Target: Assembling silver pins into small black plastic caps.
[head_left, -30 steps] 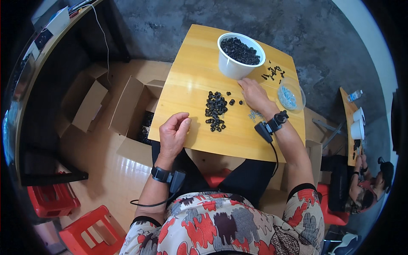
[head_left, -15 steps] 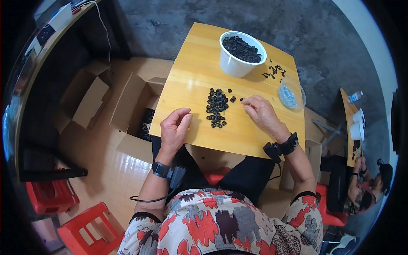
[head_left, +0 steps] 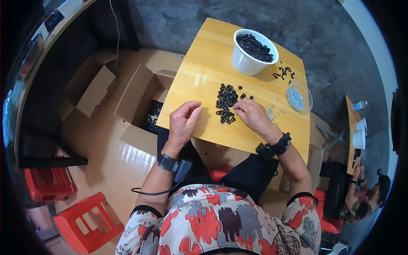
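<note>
Sorting is in hand: the right hand, fingers pinching at the pile of small black parts, must lift one cleanly, while the left hand rests loosely curled, empty, on the wooden surface.

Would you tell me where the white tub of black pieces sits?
In the head view, the white tub stands at the wooden table's far right, beyond the loose black pile.

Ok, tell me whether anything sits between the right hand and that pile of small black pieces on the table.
Nothing visible does. The right hand rests on the wooden table right beside the pile of small black pieces, its fingertips at the pile's near edge. The left hand lies apart, on the pile's other side, with bare tabletop between.
</note>
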### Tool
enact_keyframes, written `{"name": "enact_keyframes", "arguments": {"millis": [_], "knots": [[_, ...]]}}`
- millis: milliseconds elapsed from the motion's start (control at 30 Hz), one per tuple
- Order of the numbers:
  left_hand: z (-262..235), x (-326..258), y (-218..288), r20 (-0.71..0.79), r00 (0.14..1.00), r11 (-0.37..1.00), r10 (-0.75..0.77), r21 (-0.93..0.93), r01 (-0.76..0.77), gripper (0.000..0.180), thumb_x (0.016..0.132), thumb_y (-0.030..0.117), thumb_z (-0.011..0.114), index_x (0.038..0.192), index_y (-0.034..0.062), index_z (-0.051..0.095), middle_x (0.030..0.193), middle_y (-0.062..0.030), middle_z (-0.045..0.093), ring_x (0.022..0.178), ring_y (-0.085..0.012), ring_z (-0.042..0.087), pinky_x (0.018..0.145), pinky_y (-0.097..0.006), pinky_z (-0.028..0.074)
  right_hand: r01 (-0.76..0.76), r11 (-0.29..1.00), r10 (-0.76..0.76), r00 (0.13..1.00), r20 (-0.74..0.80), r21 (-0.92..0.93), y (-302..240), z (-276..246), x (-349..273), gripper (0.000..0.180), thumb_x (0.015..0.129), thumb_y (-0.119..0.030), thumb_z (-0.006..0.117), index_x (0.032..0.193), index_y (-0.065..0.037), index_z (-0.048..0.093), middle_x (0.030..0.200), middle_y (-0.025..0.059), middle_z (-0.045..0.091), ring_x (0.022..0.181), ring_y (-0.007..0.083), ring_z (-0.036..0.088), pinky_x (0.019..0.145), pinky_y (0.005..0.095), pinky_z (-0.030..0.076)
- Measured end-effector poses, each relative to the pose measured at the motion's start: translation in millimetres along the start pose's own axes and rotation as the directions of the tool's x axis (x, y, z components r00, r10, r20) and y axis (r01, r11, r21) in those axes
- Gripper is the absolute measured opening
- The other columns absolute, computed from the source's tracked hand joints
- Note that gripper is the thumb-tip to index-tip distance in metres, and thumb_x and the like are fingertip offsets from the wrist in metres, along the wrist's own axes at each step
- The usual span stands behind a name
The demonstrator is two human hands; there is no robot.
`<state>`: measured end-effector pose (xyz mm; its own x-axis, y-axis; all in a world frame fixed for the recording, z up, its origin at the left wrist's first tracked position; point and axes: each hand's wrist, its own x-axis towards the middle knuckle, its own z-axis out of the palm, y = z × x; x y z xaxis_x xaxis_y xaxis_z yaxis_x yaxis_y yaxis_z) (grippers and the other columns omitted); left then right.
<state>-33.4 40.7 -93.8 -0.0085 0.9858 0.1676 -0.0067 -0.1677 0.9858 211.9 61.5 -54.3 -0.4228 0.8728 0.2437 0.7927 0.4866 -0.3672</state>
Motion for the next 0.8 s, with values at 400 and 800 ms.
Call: {"name": "enact_keyframes", "arguments": {"millis": [400,800], "knots": [[-1,0,-4,-0.006,1.000,1.000,0.000,-0.001,0.000,0.020,0.088,0.009,0.062,0.104,-0.0024,0.062,0.084,-0.0023,0.065,0.071,-0.0061,0.058,0.065,-0.020,0.049,-0.202,0.979,0.201,0.979,-0.023,-0.001,3,-27,5,0.007,0.078,-0.011,0.063,0.081,-0.005,0.062,0.080,0.0107,0.058,0.078,0.0303,0.059,0.069,0.0395,0.048],[-1,0,2,0.007,1.000,1.000,-0.029,-0.005,0.029,0.020,0.087,0.010,0.063,0.103,-0.0021,0.062,0.084,-0.0013,0.064,0.072,-0.0057,0.058,0.065,-0.020,0.048,-0.050,0.978,0.052,0.999,0.001,-0.202,24,-13,20,0.015,0.077,-0.006,0.062,0.092,-0.006,0.062,0.088,0.0118,0.057,0.088,0.0289,0.058,0.074,0.0392,0.048]]}}
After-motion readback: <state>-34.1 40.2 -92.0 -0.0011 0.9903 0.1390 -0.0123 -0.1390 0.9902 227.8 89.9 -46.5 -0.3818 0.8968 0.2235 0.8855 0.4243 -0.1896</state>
